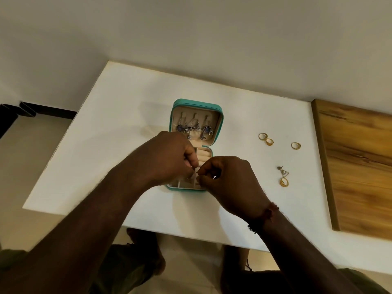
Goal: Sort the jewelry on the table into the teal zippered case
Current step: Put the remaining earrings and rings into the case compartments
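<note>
The teal zippered case lies open in the middle of the white table. Its lid holds silver chains with blue stones. My left hand and my right hand meet over the case's beige lower tray, fingers curled and pinching a small silver piece between them; most of it is hidden. On the table to the right lie two gold rings touching each other, a third gold ring, and a gold and silver drop earring.
A wooden board borders the table on the right. A pale wall runs behind the table. Below the table's front edge my legs and a foot show on the floor. A dark frame stands at the left.
</note>
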